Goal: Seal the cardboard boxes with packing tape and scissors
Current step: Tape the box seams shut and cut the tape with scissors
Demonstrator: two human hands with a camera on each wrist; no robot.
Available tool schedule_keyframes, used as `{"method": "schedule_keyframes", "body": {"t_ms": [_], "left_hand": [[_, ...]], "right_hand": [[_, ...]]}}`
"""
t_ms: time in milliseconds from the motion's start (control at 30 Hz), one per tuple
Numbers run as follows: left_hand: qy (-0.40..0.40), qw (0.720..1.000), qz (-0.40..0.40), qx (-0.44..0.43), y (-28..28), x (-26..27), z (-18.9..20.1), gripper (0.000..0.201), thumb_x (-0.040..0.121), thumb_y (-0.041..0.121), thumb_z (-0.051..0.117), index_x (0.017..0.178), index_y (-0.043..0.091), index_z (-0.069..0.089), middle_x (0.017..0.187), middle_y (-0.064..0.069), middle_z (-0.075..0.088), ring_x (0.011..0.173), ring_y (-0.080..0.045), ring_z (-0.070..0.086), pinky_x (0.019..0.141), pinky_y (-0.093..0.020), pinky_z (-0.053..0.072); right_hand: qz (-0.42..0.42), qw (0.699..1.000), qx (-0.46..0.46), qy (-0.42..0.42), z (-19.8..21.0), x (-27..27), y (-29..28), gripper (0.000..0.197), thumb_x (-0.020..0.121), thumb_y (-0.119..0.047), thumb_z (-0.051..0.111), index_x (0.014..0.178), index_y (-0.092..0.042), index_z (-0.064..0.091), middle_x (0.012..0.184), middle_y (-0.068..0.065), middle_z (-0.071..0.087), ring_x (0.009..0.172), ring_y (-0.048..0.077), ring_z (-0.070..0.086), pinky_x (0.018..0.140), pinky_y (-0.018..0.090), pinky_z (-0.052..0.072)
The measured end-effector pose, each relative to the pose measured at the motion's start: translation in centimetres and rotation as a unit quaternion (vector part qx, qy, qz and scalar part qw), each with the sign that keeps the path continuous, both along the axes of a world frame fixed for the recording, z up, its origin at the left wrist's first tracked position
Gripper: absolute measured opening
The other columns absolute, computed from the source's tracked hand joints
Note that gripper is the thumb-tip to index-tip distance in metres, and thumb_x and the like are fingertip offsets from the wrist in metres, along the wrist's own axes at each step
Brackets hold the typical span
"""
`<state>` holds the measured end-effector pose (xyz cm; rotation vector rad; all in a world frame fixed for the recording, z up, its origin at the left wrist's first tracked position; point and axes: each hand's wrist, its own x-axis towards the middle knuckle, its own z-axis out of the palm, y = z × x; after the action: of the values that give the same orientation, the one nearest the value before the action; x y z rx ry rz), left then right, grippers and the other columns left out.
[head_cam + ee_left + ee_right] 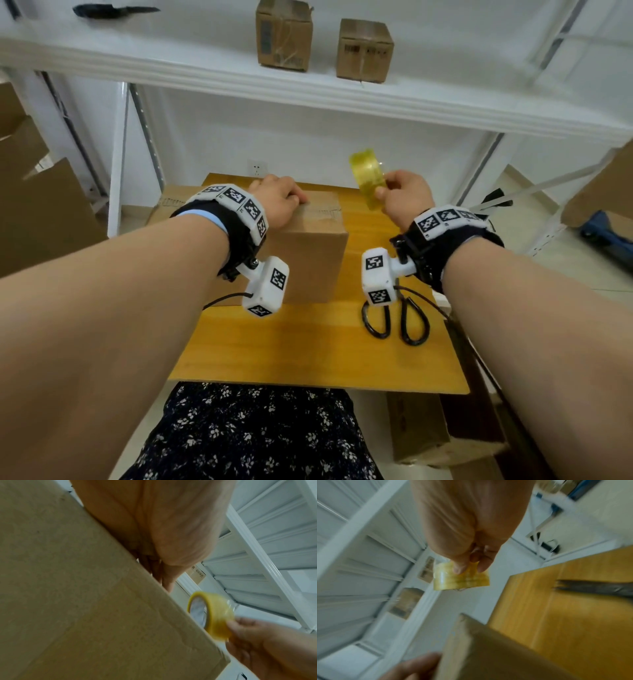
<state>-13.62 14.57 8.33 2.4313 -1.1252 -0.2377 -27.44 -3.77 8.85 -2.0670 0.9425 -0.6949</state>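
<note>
A brown cardboard box (308, 253) stands on the wooden table (308, 349), its top flaps closed along a seam. My left hand (277, 202) rests on the box top near the seam; how its fingers lie on the far side is hidden. My right hand (400, 198) pinches a yellowish roll of packing tape (368, 178) in the air, just right of the box and above the table. The same tape roll (212, 616) shows in the left wrist view beside the box (85, 601). Black-handled scissors (397, 322) lie on the table under my right wrist.
A white shelf (308, 92) overhangs the table's far end and carries two small cardboard boxes (284, 34) (364, 49). Flattened cardboard (37, 192) leans at the left. Another box (428, 428) sits on the floor under the table's right side.
</note>
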Motion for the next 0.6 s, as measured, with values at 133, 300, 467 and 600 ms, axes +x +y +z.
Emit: {"method": "schedule_keyframes", "body": {"t_ms": [133,300,467,600], "left_hand": [[0.107,0.991,0.012,-0.081,0.3,0.4,0.3,0.047,0.099,0.036,0.048,0.143,0.031,0.034,0.133,0.004,0.053,0.122,-0.022,0.051,0.105,-0.034,0.038],[0.252,0.941,0.022,-0.225,0.8,1.1,0.0,0.084,0.082,0.032,0.075,0.144,0.026,0.020,0.123,0.002,0.055,0.109,-0.016,0.059,0.101,-0.036,0.046],[0.232,0.950,0.016,-0.209,1.2,2.1,-0.3,0.056,0.086,0.019,0.069,0.133,0.028,0.039,0.113,-0.003,0.065,0.103,-0.023,0.065,0.097,-0.041,0.050],[0.273,0.929,0.059,-0.242,1.2,2.5,-0.8,0.022,0.071,0.030,0.073,0.089,0.040,0.065,0.102,-0.005,0.072,0.099,-0.027,0.068,0.095,-0.047,0.052]], "right_hand": [[0.089,0.969,0.136,-0.184,2.2,3.9,3.4,0.018,0.095,-0.005,0.060,0.110,-0.015,0.063,0.099,0.004,0.068,0.090,0.019,0.066,0.081,0.036,0.058],[0.165,0.911,0.294,-0.238,0.7,6.6,7.6,0.017,0.098,0.002,0.052,0.105,-0.013,0.058,0.114,0.022,0.066,0.111,0.043,0.063,0.093,0.051,0.055],[0.192,0.891,0.337,-0.237,-1.0,6.8,8.1,0.021,0.098,0.003,0.052,0.115,-0.009,0.054,0.111,0.022,0.063,0.098,0.037,0.057,0.080,0.040,0.051],[0.201,0.890,0.338,-0.230,-0.9,6.3,8.0,0.024,0.095,0.005,0.056,0.110,-0.014,0.054,0.104,0.012,0.065,0.091,0.024,0.062,0.075,0.029,0.053]]}}
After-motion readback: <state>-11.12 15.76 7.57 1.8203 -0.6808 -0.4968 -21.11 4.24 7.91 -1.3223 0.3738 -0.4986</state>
